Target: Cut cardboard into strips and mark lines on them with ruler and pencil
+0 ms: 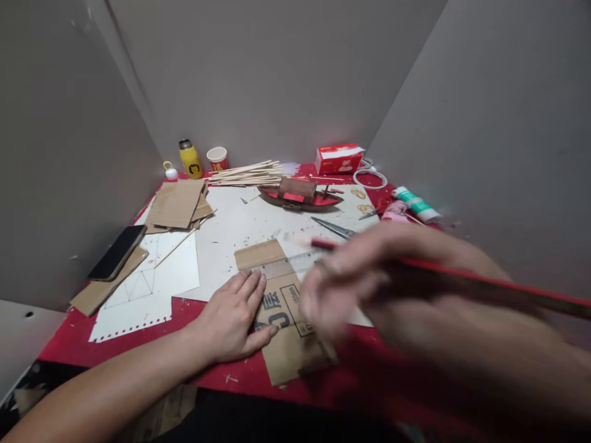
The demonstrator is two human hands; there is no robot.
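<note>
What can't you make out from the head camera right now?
- Right hand: motion-blurred, so its grip on the red pencil is unclear.
- Clear ruler: right end hidden behind that hand.
- Cardboard piece: print partly covered by the left hand.
- Pencil's far end: cut off by the right edge.

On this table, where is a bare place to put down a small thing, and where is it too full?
Bare white sheet lies between the cardboard stack, the model boat and the cardboard strip under the left hand. Red cloth at the near left corner is also bare. The far right, around scissors, glue tube and cable, is crowded.
</note>
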